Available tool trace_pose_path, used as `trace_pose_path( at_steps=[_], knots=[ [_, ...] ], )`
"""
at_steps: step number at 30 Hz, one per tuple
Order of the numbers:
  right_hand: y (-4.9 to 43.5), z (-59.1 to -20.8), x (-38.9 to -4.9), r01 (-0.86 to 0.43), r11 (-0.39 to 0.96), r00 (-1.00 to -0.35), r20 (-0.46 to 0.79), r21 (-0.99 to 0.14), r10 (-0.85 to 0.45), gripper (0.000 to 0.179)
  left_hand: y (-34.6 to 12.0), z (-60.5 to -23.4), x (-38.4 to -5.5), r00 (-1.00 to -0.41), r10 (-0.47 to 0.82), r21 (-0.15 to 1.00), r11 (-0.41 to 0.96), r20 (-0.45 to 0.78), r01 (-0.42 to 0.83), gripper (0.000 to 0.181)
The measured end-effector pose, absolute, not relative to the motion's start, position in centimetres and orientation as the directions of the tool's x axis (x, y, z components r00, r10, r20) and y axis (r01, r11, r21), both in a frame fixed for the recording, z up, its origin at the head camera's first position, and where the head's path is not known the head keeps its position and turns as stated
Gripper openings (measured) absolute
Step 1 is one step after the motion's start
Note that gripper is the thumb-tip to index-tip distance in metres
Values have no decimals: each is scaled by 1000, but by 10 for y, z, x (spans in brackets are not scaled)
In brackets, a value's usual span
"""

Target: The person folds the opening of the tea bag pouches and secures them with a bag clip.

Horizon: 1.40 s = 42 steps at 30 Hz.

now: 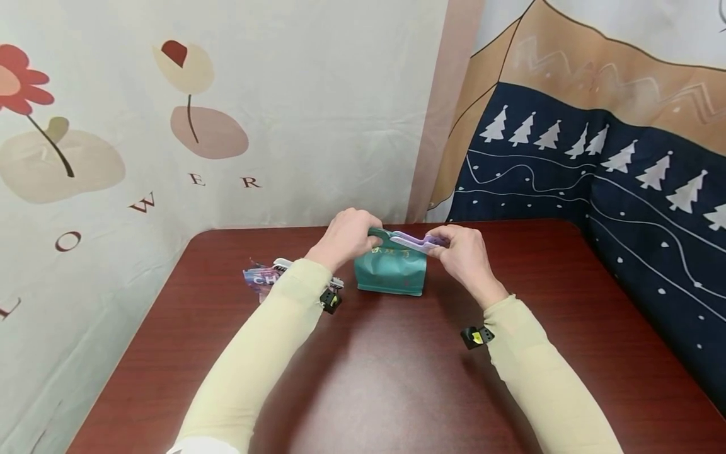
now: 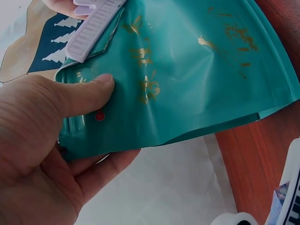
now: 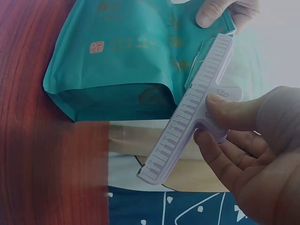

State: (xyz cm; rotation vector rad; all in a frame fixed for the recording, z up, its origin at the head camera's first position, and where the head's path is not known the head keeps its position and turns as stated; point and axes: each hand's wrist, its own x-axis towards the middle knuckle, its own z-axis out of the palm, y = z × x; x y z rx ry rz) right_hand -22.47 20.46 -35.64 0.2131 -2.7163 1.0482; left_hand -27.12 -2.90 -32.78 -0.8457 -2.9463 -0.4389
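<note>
A teal pouch bag [image 1: 391,274] with gold lettering stands on the table. My left hand [image 1: 351,230] grips its top corner, thumb on the printed face and fingers behind, as the left wrist view shows. In my right hand [image 1: 462,249] is a lavender bag clip [image 3: 187,108] with a piano-key pattern, its handles pinched between thumb and fingers. The clip's long bar lies over the folded top edge of the bag, close to the left thumb, and its other end sticks out past the bag's side.
Left of the bag, partly behind my left forearm, lie a colourful packet [image 1: 258,279] and a white piece with black key marks [image 1: 281,263]. The brown table [image 1: 397,378] meets a printed cloth backdrop [image 1: 334,126] at the back.
</note>
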Motion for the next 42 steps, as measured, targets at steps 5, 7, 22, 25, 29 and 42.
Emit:
trace_pose_path(
  at_steps=[5, 7, 22, 25, 29, 42],
  knots=[
    [205, -357, -226, -214, 737, -963, 263, -641, -51, 23, -28, -328, -272, -860, 500, 251, 824, 99, 508, 7],
    [204, -358, -226, -215, 736, -963, 265, -641, -50, 23, -28, -328, -272, -862, 497, 245, 828, 96, 504, 8],
    [199, -361, -230, -231, 724, -955, 292, -650, -44, 23, -26, -331, -274, -863, 495, 225, 834, 100, 504, 11],
    [199, -361, -230, -226, 718, -957, 288, -658, -37, 23, -26, -331, -274, -862, 496, 228, 832, 102, 506, 9],
    [198, -361, -229, -218, 710, -960, 279, -670, -32, 24, -26, -332, -275, -862, 496, 228, 832, 105, 506, 7],
    [192, -357, -229, -229, 699, -960, 277, -678, -45, 23, -26, -332, -275, -860, 501, 231, 829, 97, 509, 10]
  ],
)
